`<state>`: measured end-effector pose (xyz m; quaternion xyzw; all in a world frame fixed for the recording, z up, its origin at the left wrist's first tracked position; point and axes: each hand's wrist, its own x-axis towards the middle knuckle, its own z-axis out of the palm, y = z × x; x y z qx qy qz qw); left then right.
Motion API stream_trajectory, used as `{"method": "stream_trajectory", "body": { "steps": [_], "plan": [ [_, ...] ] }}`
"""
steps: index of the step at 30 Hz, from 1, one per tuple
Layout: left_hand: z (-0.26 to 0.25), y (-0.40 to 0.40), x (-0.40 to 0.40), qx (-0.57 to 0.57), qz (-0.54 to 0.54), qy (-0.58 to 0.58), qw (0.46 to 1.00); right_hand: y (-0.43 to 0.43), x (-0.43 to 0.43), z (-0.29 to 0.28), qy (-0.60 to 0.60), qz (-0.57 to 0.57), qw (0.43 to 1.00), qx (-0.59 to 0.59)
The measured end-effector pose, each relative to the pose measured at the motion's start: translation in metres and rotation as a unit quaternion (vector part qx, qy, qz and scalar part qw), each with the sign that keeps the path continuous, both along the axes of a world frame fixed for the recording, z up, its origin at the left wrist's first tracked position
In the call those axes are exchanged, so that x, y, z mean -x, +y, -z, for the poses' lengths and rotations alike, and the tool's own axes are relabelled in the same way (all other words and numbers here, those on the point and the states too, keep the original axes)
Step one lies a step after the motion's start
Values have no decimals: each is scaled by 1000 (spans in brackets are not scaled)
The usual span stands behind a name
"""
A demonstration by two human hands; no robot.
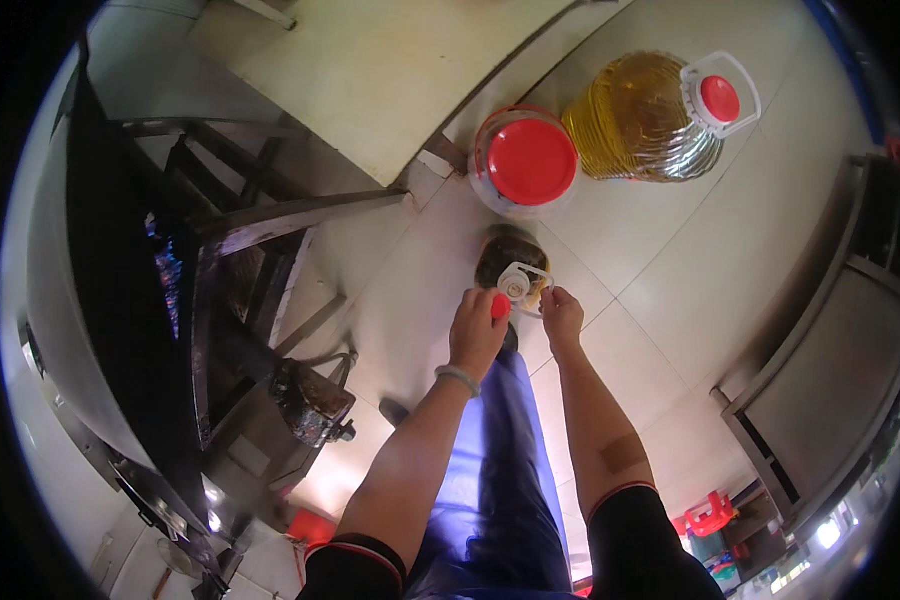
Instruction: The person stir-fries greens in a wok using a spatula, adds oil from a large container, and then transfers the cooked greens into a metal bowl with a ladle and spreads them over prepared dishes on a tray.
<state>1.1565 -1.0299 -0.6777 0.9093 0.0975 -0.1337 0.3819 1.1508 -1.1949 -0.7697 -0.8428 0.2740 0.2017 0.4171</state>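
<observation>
A plastic jug (504,251) of dark liquid stands on the tiled floor before my feet, its white neck uncapped and facing up. My right hand (562,321) grips the white carrying handle (534,271) at the jug's right side. Just left of the neck, my left hand (477,334) holds a red screw cap (501,305) in its fingers. Beyond the jug sits a clear plastic tub with a red lid (532,162). To its right is a large ribbed bottle of yellow oil (630,112), with a red cap and a white handle.
At left rises a dark metal stove frame (307,214) with a grimy pipe fitting (311,401) low beside it. A pale panel (345,82) juts in at the top. A metal-framed unit (832,360) runs along the right. Red plastic items (709,514) lie at lower right.
</observation>
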Motion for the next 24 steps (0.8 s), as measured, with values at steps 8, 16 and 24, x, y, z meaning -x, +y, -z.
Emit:
{"method": "stream_trajectory", "body": {
  "steps": [8, 16, 24],
  "plan": [
    [43, -30, -17, -49, 92, -15, 994, -16, 8, 20, 67, 82, 986, -133],
    [60, -29, -17, -101, 148, -97, 979, -11, 13, 28, 52, 52, 988, -134],
    [7, -58, -16, -172, 70, 99, 978, -58, 41, -33, 68, 18, 975, -212]
  ]
}}
